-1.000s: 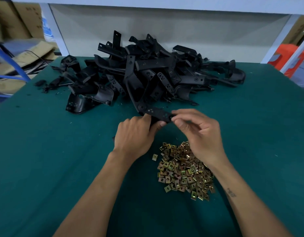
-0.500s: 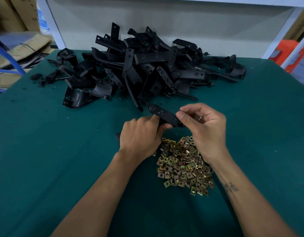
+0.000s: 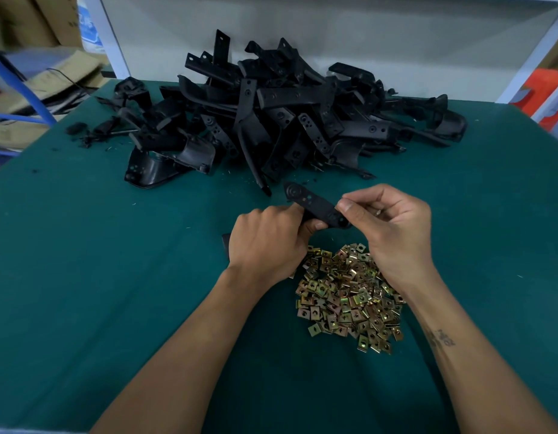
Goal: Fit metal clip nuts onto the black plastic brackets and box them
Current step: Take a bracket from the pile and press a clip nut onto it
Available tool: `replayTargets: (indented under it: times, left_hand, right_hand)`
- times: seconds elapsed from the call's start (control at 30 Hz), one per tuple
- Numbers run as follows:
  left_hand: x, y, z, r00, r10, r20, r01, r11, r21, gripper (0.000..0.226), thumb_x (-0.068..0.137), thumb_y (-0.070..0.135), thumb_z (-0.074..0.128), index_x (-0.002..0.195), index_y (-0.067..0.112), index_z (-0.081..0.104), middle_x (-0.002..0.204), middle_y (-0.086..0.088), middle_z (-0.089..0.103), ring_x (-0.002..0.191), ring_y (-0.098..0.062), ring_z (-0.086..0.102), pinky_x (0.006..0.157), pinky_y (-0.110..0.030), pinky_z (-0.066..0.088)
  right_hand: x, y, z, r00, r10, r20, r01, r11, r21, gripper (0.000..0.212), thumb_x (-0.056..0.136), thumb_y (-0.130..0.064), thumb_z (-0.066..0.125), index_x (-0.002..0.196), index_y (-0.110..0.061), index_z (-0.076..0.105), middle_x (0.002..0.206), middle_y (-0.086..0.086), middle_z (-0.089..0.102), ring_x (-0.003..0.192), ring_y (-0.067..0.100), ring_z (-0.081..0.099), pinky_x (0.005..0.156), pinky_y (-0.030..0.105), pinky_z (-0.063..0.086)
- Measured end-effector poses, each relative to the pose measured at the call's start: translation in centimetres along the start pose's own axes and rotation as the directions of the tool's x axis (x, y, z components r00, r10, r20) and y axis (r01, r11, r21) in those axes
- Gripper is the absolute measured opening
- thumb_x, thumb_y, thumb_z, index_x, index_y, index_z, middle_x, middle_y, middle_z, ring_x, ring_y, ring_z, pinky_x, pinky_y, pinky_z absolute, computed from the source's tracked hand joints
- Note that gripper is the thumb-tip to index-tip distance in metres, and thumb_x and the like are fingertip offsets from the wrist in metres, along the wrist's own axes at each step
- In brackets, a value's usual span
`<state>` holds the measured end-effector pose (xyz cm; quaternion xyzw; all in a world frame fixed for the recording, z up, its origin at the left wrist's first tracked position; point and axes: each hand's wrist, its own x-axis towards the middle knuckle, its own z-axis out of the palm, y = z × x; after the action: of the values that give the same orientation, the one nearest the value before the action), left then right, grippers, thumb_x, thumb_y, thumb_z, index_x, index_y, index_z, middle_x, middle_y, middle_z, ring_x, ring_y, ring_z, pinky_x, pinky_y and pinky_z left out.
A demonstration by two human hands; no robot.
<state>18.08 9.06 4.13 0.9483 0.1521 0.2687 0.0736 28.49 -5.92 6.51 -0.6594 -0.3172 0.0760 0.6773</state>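
While both hands grip one bracket, clip nuts heaped beneath.

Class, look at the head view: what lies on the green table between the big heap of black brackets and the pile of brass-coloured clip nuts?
In the head view, both hands: left hand and right hand hold one bracket there.

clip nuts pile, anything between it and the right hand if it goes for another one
Nothing visible. The right hand pinches the end of the black bracket, which the left hand also grips, right above the clip nuts pile. Only bare green mat surrounds the pile.
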Motion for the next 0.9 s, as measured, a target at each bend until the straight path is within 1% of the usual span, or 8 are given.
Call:
replayTargets:
  times: [0.23,0.4,0.5,0.57,0.7,0.73,0.83,0.9]
  left_hand:
    - [0.0,0.1,-0.1,0.999,-0.006,-0.037,0.004,0.999,-0.037,0.06,0.1,0.064,0.029,0.088,0.017,0.063,0.072,-0.007,0.069,0.058,-0.04,0.062,0.053,-0.033,0.028]
    - [0.0,0.2,-0.1,0.999,-0.01,-0.05,0.009,1.0,-0.02,0.061,0.099,0.065,0.026,0.089,0.019,0.065,0.074,-0.005,0.069,0.059,-0.039,0.063,0.054,-0.032,0.026]
    - [-0.1,0.2,-0.2,0.998,-0.01,-0.067,0.009,1.0,-0.017,0.056,0.1,0.062,0.032,0.086,0.019,0.065,0.073,-0.004,0.07,0.057,-0.038,0.063,0.054,-0.031,0.026]
    - [-0.1,0.3,-0.2,0.997,-0.015,-0.07,0.013,1.0,-0.018,0.052,0.1,0.06,0.039,0.083,0.018,0.065,0.072,-0.003,0.07,0.056,-0.038,0.063,0.053,-0.031,0.027]
    - [-0.2,0.3,-0.3,0.996,-0.014,-0.084,0.013,1.0,-0.006,0.051,0.099,0.059,0.041,0.081,0.019,0.065,0.07,-0.002,0.069,0.054,-0.036,0.062,0.052,-0.03,0.026]
    - [-0.2,0.3,-0.3,0.996,-0.011,-0.084,0.01,1.0,-0.007,0.051,0.1,0.059,0.04,0.082,0.019,0.065,0.071,-0.002,0.069,0.054,-0.036,0.062,0.053,-0.03,0.026]
    - [-0.2,0.4,-0.3,0.997,-0.008,-0.082,0.007,1.0,-0.013,0.054,0.1,0.059,0.036,0.08,0.017,0.063,0.071,-0.001,0.069,0.054,-0.037,0.062,0.053,-0.03,0.026]
    - [-0.2,0.4,-0.4,0.996,-0.005,-0.086,0.004,1.0,-0.013,0.056,0.099,0.06,0.033,0.079,0.016,0.062,0.071,-0.001,0.069,0.054,-0.036,0.062,0.053,-0.03,0.026]
  right_hand:
    - [-0.8,0.1,1.6,0.99,-0.008,-0.144,0.014,0.999,0.043,0.012,0.087,-0.011,0.08,0.085,-0.021,0.075,0.08,-0.007,0.076,0.073,0.005,0.067,0.067,0.016,0.052]
    - [-0.8,0.0,1.3,0.995,-0.034,-0.096,0.034,0.999,0.003,0.01,0.088,-0.016,0.079,0.086,-0.024,0.075,0.079,-0.007,0.075,0.072,0.005,0.066,0.066,0.017,0.052]
    - [-1.0,0.0,1.4,0.995,-0.052,-0.084,0.052,0.999,-0.008,0.007,0.091,-0.019,0.077,0.086,-0.024,0.074,0.08,-0.006,0.074,0.073,0.006,0.066,0.066,0.017,0.052]
    - [-1.1,0.0,1.4,0.994,-0.061,-0.092,0.058,0.998,-0.031,0.01,0.095,-0.027,0.072,0.085,-0.023,0.073,0.079,-0.002,0.073,0.072,0.008,0.064,0.064,0.019,0.051]
    - [-1.1,0.0,1.5,0.993,-0.067,-0.092,0.059,0.994,-0.094,0.023,0.1,-0.035,0.064,0.085,-0.02,0.071,0.081,0.006,0.071,0.068,0.017,0.058,0.058,0.036,0.047]
    - [-1.2,0.0,1.7,0.993,-0.075,-0.088,0.066,0.992,-0.104,0.023,0.1,-0.032,0.064,0.083,-0.018,0.068,0.078,0.003,0.069,0.066,0.013,0.056,0.055,0.035,0.046]
    - [-1.4,-0.1,2.2,0.991,-0.097,-0.095,0.085,0.99,-0.116,0.02,0.099,-0.021,0.068,0.08,-0.017,0.063,0.069,-0.012,0.063,0.06,0.0,0.052,0.052,0.019,0.042]
    - [-1.3,0.0,2.2,0.991,-0.087,-0.1,0.078,0.993,-0.092,0.022,0.099,-0.02,0.067,0.078,-0.014,0.062,0.068,-0.01,0.061,0.059,0.001,0.05,0.052,0.021,0.041]
